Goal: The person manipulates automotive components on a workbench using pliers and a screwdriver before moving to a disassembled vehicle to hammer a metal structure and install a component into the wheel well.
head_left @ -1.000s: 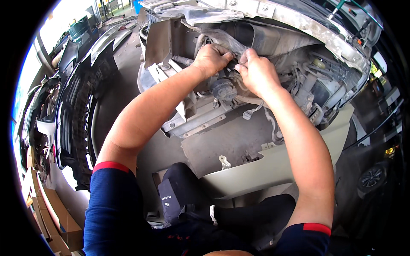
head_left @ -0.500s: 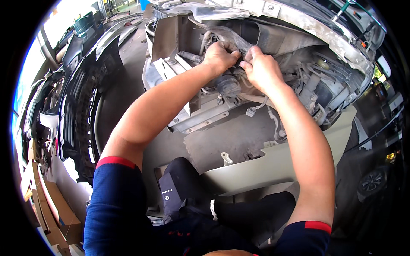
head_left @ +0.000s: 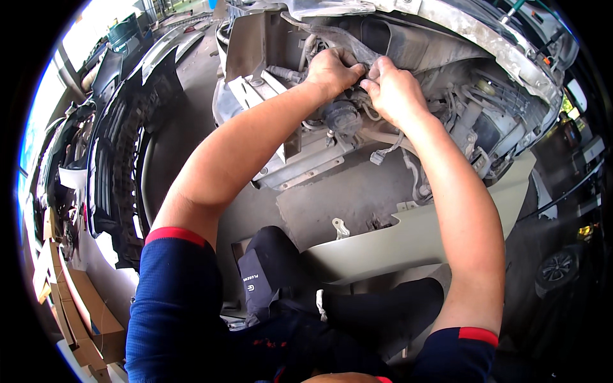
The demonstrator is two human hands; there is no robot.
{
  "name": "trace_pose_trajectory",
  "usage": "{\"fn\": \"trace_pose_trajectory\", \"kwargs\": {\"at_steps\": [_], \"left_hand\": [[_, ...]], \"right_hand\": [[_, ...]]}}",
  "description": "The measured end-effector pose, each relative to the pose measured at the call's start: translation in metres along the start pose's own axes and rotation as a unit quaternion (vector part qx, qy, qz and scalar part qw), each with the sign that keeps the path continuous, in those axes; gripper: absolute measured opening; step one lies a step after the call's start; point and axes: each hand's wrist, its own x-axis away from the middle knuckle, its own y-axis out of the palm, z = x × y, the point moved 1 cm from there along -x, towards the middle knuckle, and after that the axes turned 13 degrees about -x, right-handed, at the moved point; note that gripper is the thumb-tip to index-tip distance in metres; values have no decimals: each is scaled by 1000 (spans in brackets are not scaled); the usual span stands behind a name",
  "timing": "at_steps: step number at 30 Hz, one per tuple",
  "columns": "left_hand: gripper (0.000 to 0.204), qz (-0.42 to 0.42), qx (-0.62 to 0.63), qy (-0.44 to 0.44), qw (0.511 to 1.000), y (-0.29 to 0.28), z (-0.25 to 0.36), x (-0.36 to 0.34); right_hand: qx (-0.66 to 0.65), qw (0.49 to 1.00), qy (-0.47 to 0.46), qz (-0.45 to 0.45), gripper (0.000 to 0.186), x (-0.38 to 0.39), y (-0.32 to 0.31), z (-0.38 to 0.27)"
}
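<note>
At the opened front corner of a car body, my left hand (head_left: pixel 332 70) and my right hand (head_left: pixel 394 90) meet, thumbs close together. The fingers of both are closed in a pinch on something small and dark, too hidden to name. Just behind them runs a dusty grey duct or hose (head_left: pixel 329 30). Below my left hand sits a round, dark, horn-like part (head_left: pixel 343 118) on the metal frame. A loose wiring plug (head_left: pixel 378 156) dangles from a cable below my right hand.
A pale green fender panel (head_left: pixel 377 246) lies in front of my bent knees. Wires and pipes (head_left: pixel 466 121) fill the wheel-arch side to the right. Black bumper parts (head_left: pixel 118 172) stand at left, with cardboard boxes (head_left: pixel 96 303) nearer. A wheel (head_left: pixel 557 269) shows far right.
Both hands stay together at the same spot, with only slight finger and wrist movement. The view has shifted a little.
</note>
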Motion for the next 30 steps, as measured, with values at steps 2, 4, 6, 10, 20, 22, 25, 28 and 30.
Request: {"fn": "trace_pose_trajectory", "kwargs": {"at_steps": [2,4,6,10,20,22,25,28,30], "left_hand": [[21,-9,-6,-13,1000,-4,6,3],[21,-16,-11,-26,999,-6,6,5],[20,-13,12,-4,1000,-7,1,4],[20,-54,41,-27,997,-7,0,5],[23,-40,13,-24,999,-11,5,7],[23,-36,0,-23,999,-9,4,4],[22,-26,-2,-25,999,-5,3,2],[21,-21,-16,-47,999,-6,7,2],[20,-26,-7,-24,999,-4,4,0]], "right_hand": [[0,1000,5,1,36,1,-1,-3],[12,1000,20,-15,32,2,-5,-9],[16,1000,15,-16,31,2,-5,-14],[24,1000,16,-10,31,3,-1,-7],[25,1000,-11,-4,31,1,1,-2],[15,1000,-18,11,35,0,2,-1],[32,1000,-1,-3,31,0,1,-4],[38,999,4,2,31,1,2,-2],[44,999,-1,4,31,0,3,-3]]}}
